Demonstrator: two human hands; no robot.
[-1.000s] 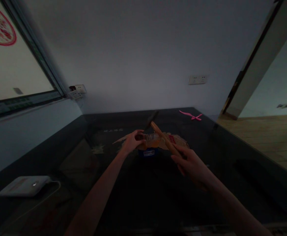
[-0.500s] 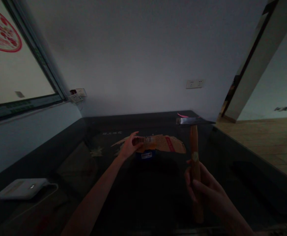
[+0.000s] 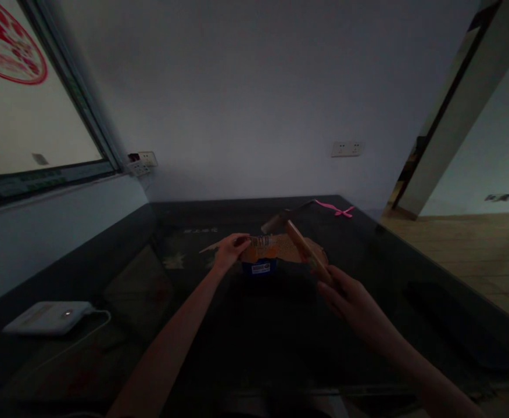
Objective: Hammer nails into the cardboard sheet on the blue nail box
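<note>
My right hand is wrapped around the wooden handle of a hammer. Tilted to the left, its metal head hangs above a torn strip of brown cardboard. Under the cardboard sits a blue box with a white label. At the cardboard's left end, my left hand is closed in a pinch; what lies between its fingertips is too dark to make out. Just right of these fingers, several thin dark upright pieces, like nails, stand in a row at the cardboard.
The dark table meets a pale wall with a socket. A white device with a cable lies at the left, a pink ribbon at the back right. A dark flat object rests on the right side.
The hammer has swung from upright at the right to tilted left, its head now over the cardboard. My right hand moved up and left. My left hand stays at the cardboard.
</note>
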